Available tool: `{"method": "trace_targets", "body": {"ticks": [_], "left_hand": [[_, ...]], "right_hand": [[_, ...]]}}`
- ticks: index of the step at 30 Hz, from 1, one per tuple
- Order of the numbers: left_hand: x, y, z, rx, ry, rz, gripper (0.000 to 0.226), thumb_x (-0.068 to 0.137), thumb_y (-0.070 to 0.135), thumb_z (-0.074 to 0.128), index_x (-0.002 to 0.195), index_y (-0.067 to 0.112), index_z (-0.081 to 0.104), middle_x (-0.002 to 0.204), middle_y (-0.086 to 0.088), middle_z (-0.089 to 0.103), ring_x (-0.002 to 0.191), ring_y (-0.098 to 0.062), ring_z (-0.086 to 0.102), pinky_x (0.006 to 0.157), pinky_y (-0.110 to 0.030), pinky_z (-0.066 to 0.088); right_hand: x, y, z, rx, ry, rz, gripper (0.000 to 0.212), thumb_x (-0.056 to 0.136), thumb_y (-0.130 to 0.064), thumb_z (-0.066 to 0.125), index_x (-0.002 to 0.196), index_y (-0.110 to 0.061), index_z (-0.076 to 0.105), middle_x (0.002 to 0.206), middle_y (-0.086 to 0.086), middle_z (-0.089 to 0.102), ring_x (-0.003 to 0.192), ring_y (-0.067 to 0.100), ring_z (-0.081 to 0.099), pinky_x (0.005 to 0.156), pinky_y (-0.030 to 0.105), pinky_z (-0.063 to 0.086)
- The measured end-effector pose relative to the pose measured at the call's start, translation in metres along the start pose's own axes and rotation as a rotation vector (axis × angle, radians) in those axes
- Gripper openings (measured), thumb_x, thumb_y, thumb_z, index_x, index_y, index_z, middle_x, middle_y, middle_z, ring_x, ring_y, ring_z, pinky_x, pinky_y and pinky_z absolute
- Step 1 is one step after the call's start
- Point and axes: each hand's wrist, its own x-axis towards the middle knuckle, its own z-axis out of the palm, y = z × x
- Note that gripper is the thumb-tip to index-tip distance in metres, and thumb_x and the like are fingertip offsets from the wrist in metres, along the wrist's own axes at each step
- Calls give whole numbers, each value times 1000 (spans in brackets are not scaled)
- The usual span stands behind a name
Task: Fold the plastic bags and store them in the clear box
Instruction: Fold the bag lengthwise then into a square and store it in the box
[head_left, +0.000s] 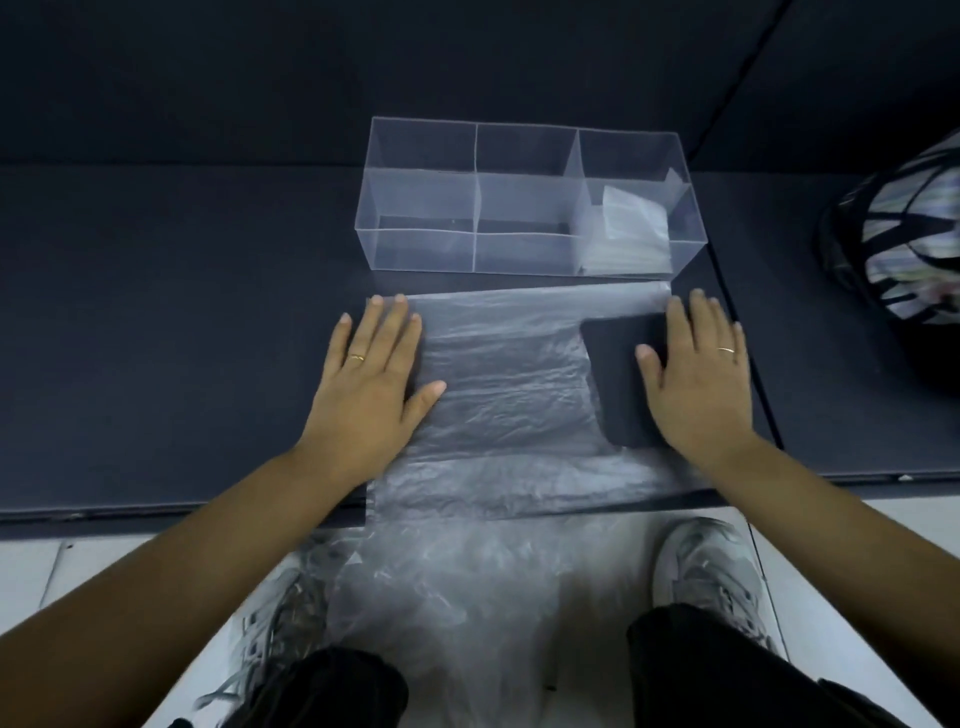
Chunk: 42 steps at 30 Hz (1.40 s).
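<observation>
A clear plastic bag (509, 384) lies spread flat on the dark table (156, 338), its handle cut-out at the right. My left hand (371, 374) presses flat on the bag's left edge with straight fingers. My right hand (696, 374) lies flat on the right end, over the handles. The clear box (426, 202) stands just behind the bag, split into three compartments. Folded bags (631, 228) sit in its right compartment; the other two hold nothing. A second clear bag (457, 587) hangs from the table's front edge towards my legs.
A black mesh basket (904, 234) stuffed with bags stands at the far right of the table. The table's front edge runs just below the spread bag. My shoes and dark trousers show on the white floor below.
</observation>
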Motion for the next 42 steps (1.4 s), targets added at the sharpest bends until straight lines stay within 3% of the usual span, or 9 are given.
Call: {"method": "trace_targets", "body": {"ticks": [3, 8, 16, 22, 27, 31, 37, 40, 42], "left_hand": [[-32, 28, 1, -103, 96, 92, 61, 99, 37, 25, 142, -4, 37, 152, -18, 30, 143, -31, 24, 117, -42, 12], [-55, 36, 13, -8, -50, 82, 74, 100, 50, 8, 143, -5, 32, 152, -19, 27, 142, -32, 25, 116, -42, 15], [-56, 33, 18, 37, -91, 85, 76, 95, 55, 16, 149, 2, 18, 158, -13, 14, 147, -25, 12, 118, -41, 10], [-69, 15, 13, -1, -53, 286, 87, 91, 70, 24, 148, 5, 27, 157, -11, 22, 146, -25, 17, 117, -46, 13], [-96, -2, 16, 42, 22, 471, 53, 94, 36, 46, 139, 8, 46, 147, -8, 42, 135, -26, 41, 109, -45, 30], [-102, 5, 7, -105, 176, 471, 35, 91, 10, 49, 123, 6, 63, 134, -8, 57, 125, -26, 53, 103, -45, 40], [-93, 7, -33, -516, 53, 247, 28, 91, 32, 53, 100, 18, 76, 106, 11, 71, 112, -11, 62, 98, -26, 44], [-89, -13, -61, -859, -159, -77, 13, 85, 39, 65, 94, 41, 75, 100, 29, 68, 100, 8, 62, 87, -4, 41], [-85, -28, -74, -929, -273, -124, 16, 79, 42, 62, 88, 49, 74, 91, 24, 72, 88, 10, 65, 78, -2, 42]], "right_hand": [[-32, -59, -7, 219, 18, -227, 52, 96, -24, 41, 143, -2, 38, 151, 19, 33, 142, 34, 26, 118, 46, 14], [-80, -118, 14, 255, -180, -577, 55, 99, -32, 28, 148, -7, 29, 157, 10, 23, 147, 23, 16, 120, 42, 10], [-58, 11, 11, -37, -165, -246, 71, 93, -56, 11, 153, -19, 14, 161, 2, 8, 148, 16, 2, 120, 40, 2], [-62, 45, -5, 48, -23, -13, 68, 95, -45, 26, 150, -5, 26, 158, 16, 20, 147, 30, 14, 120, 47, 10], [-85, -31, -15, 416, -202, -509, 71, 90, -59, 44, 145, -16, 37, 156, 3, 27, 142, 20, 26, 116, 36, 20], [-102, -81, -2, 211, -286, -864, 72, 76, -52, 68, 136, -15, 51, 148, 7, 41, 132, 26, 42, 112, 38, 26], [-92, -68, -11, 399, -62, -726, 15, 86, -21, 63, 92, -11, 73, 103, 3, 70, 89, 25, 66, 83, 34, 45], [-81, -33, -34, 480, -190, -515, 7, 88, -17, 67, 85, -17, 73, 88, -7, 71, 82, 15, 67, 76, 25, 46], [-74, -12, -55, 589, -349, -302, 10, 88, -25, 64, 80, -29, 69, 81, -16, 70, 80, 1, 66, 73, 10, 44]]}}
